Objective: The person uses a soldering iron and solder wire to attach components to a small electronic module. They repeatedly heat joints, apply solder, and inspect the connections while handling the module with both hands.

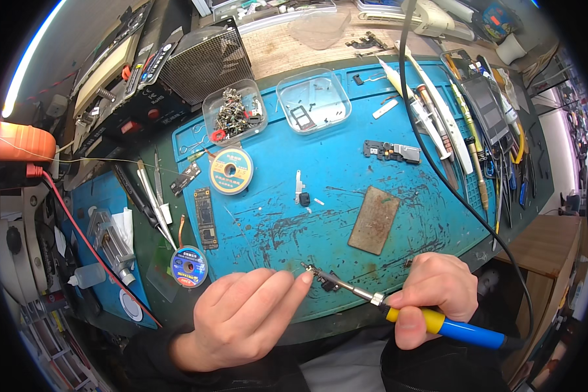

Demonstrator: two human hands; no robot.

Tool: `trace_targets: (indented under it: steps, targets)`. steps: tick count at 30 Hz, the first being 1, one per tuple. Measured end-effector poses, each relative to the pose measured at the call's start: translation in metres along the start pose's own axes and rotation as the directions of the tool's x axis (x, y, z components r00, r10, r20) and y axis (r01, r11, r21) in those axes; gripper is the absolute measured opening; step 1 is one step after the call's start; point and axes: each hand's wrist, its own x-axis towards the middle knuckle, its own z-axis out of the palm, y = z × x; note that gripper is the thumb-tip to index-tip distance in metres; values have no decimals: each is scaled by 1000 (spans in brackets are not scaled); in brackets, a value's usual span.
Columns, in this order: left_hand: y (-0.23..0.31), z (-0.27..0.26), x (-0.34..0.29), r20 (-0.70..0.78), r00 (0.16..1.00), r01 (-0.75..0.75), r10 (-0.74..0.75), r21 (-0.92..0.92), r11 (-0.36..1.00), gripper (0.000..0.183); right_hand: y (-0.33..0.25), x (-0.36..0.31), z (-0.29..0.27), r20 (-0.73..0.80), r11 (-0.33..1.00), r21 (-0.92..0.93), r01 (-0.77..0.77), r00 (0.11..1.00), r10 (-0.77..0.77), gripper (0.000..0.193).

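Observation:
My right hand (431,291) grips a soldering iron (438,322) with a yellow and blue handle, its metal tip pointing left. The tip rests against a small dark part (328,281) at the near edge of the blue work mat (346,176). My left hand (245,317) lies next to that part, the forefinger stretched out so its tip touches or nearly touches the iron's tip. Whether the left fingers pinch anything is hidden. The iron's black cable (438,170) runs up across the mat.
A rusty rectangular plate (374,219), a narrow circuit board (206,217), two reels (230,170) of solder wick, small loose parts (301,195) and two clear trays (313,100) sit on the mat. Tweezers (155,206) lie at the left, screwdrivers and pliers (483,150) at the right.

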Motion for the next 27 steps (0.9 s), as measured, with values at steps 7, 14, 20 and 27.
trace_targets:
  steps: [7, 14, 20, 27]
  targets:
    - [0, 0, 0, 5, 1000, 3, -3, 2, 1000, 35, 0, -1, -1, 10, 1000, 1, -8, 1000, 8, 7]
    - [0, -1, 1, 4, 1000, 4, -4, -3, 1000, 35, 0, -3, 0, -13, 1000, 9, -14, 1000, 14, 6]
    - [0, -2, 1, 20, 1000, 11, -11, -11, 1000, 34, 0, -2, -1, -2, 1000, 7, -14, 1000, 15, 6]
    - [0, -2, 0, 21, 1000, 4, -4, -8, 1000, 34, -1, 0, -2, 3, 1000, -2, -9, 1000, 9, 7]
